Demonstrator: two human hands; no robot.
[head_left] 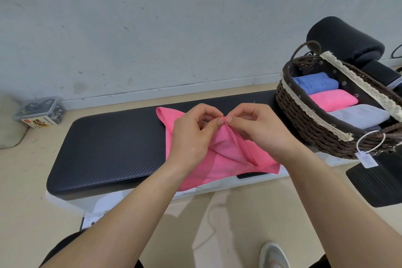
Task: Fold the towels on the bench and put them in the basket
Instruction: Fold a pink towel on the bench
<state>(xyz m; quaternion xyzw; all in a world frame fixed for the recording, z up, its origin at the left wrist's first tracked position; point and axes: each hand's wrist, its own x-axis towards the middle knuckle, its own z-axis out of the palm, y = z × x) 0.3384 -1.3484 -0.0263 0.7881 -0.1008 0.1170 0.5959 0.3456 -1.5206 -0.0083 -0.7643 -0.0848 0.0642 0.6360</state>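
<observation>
Pink towel point(219, 156) on bench point(108, 148); our left hand point(191, 135) and right hand point(258, 130) pinch one corner together, beside basket point(304, 124).

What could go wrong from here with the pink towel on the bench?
1. The left hand and right hand pinch the pink towel at one point; its loose lower part overhangs the bench edge and might slide off.
2. The basket already holds three folded towels, so fitting another may rumple them.
</observation>
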